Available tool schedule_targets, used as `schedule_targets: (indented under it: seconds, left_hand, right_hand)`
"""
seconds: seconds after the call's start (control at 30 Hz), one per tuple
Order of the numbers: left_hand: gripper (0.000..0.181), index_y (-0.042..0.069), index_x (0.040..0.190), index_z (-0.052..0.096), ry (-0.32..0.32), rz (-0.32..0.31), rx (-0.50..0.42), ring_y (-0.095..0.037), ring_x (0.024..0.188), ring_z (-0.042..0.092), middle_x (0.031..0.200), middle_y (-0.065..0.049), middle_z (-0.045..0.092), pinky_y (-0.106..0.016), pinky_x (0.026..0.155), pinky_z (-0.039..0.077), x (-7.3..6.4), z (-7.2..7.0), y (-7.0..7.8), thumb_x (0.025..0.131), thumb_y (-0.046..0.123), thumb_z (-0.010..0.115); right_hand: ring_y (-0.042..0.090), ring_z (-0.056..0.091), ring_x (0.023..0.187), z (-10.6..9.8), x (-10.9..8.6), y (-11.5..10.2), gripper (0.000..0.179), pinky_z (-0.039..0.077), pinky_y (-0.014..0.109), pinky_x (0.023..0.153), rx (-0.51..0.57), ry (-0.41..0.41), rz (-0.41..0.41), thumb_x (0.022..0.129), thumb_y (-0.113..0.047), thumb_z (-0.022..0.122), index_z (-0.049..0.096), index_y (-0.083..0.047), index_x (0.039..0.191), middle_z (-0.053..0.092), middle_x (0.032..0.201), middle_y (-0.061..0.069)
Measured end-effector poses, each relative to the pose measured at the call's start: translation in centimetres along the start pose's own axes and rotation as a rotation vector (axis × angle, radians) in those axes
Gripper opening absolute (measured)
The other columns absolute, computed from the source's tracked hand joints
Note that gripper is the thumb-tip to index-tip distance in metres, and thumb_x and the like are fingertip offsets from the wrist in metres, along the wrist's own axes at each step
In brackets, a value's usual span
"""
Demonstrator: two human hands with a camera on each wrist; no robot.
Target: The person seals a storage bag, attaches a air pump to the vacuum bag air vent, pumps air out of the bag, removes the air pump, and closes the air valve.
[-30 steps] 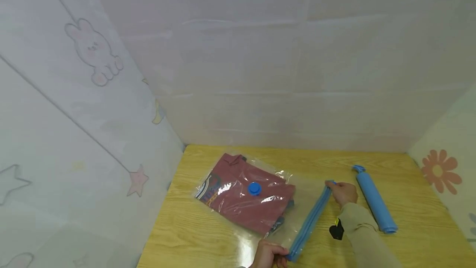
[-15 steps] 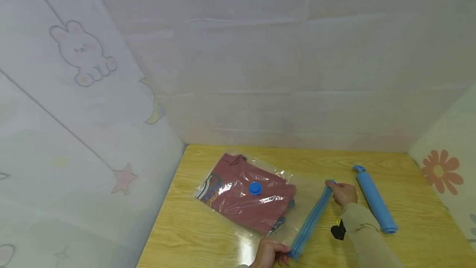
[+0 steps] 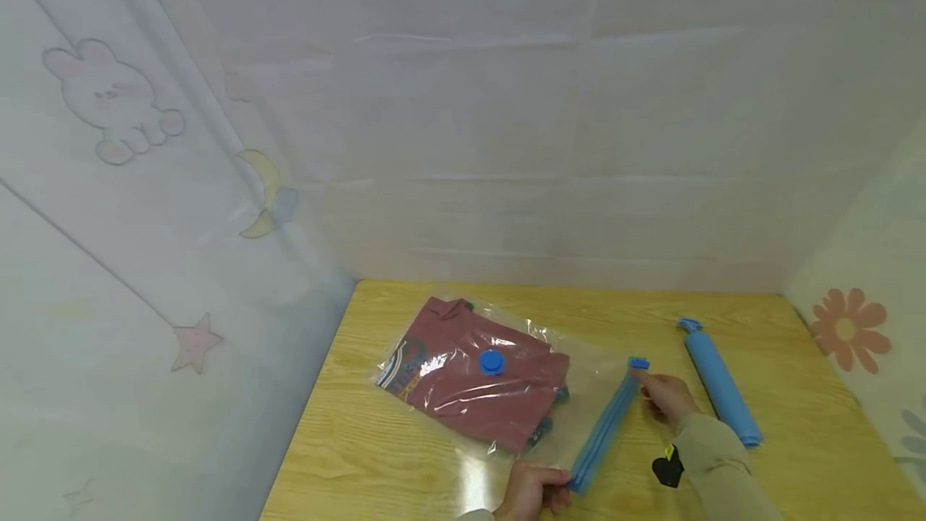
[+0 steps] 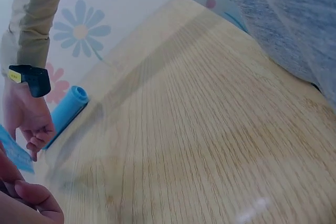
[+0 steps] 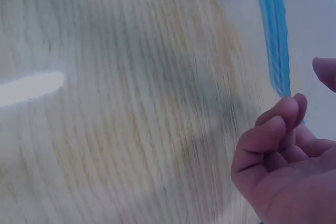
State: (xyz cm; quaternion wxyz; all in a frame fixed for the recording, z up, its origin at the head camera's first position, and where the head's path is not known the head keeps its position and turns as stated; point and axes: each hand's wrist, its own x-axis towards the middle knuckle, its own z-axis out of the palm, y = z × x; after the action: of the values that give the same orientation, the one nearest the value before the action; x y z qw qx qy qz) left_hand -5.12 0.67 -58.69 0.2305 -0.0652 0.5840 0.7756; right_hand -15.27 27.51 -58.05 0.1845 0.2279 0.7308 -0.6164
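A clear vacuum storage bag (image 3: pixel 589 392) lies slantwise on the wooden table, with a folded maroon shirt (image 3: pixel 470 400) inside. A round blue valve (image 3: pixel 493 362) sits over the shirt. Along the bag's right-hand mouth runs a blue zip strip (image 3: pixel 604 432), with a bright blue slider clip (image 3: pixel 639 363) at its far end. My left hand (image 3: pixel 528 491) pinches the near end of the strip. Just below the clip, my right hand (image 3: pixel 667 399) pinches the strip's far part; its curled fingers (image 5: pixel 262 135) show beside the strip in the right wrist view.
A blue hand pump (image 3: pixel 719 384) lies right of my right hand, its handle toward the back wall. A black tag-like piece (image 3: pixel 668 469) hangs at the right wrist. Patterned cloth walls enclose the table's back and sides. Grey fabric (image 4: pixel 294 24) borders the table in the left wrist view.
My right hand has slid a little toward me along the strip, leaving the slider clip exposed at the far corner. My left hand has shifted slightly right with the strip's near end.
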Motion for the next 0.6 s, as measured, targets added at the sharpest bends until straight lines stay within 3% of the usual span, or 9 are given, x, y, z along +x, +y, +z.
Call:
schedule_targets:
  seconds: [0.13,0.27,0.37,0.5,0.6]
  left_hand:
    - [0.033,-0.032,0.092,0.057,0.002,-0.011,-0.014,0.003,0.038,0.046,0.047,0.010,0.057,-0.013,0.042,0.040,0.1,0.5,-0.2,0.079,-0.002,0.061]
    - [0.036,-0.032,0.091,0.057,-0.041,-0.032,-0.021,0.003,0.037,0.045,0.050,0.009,0.057,-0.013,0.041,0.039,-0.4,0.9,0.2,0.082,0.003,0.062]
    - [0.036,-0.027,0.092,0.061,-0.061,-0.044,0.018,0.003,0.037,0.044,0.053,0.010,0.059,-0.013,0.042,0.037,-0.2,1.4,0.4,0.086,0.009,0.063]
    - [0.032,-0.016,0.093,0.069,-0.046,-0.065,0.087,0.001,0.040,0.045,0.060,0.009,0.063,-0.015,0.044,0.037,0.4,2.0,0.4,0.090,0.016,0.063]
    - [0.032,-0.013,0.092,0.069,-0.024,-0.066,0.098,-0.001,0.042,0.044,0.063,0.007,0.064,-0.016,0.045,0.038,1.0,2.6,0.3,0.092,0.018,0.062]
  right_hand:
    - [0.007,0.040,0.055,0.6,-0.7,0.4,0.057,0.041,0.027,0.053,0.028,-0.043,0.018,0.097,-0.035,0.055,0.035,0.009,0.127,0.048,0.070,-0.004]
    - [0.008,0.042,0.057,1.7,-2.1,0.5,0.067,0.042,0.028,0.055,0.011,-0.055,0.008,0.097,-0.035,0.055,0.028,0.010,0.139,0.048,0.078,-0.001]
    - [0.011,0.050,0.065,2.2,-2.7,0.3,0.074,0.046,0.028,0.059,-0.012,-0.070,0.015,0.096,-0.037,0.056,0.025,0.010,0.143,0.049,0.086,0.003]
    - [0.016,0.060,0.074,3.1,-3.2,0.2,0.064,0.052,0.030,0.066,-0.039,-0.093,0.051,0.094,-0.038,0.058,0.039,0.008,0.135,0.057,0.090,0.007]
    - [0.016,0.062,0.074,3.8,-3.4,-0.1,0.053,0.055,0.031,0.067,-0.066,-0.117,0.068,0.093,-0.036,0.059,0.048,0.005,0.125,0.062,0.087,0.006]
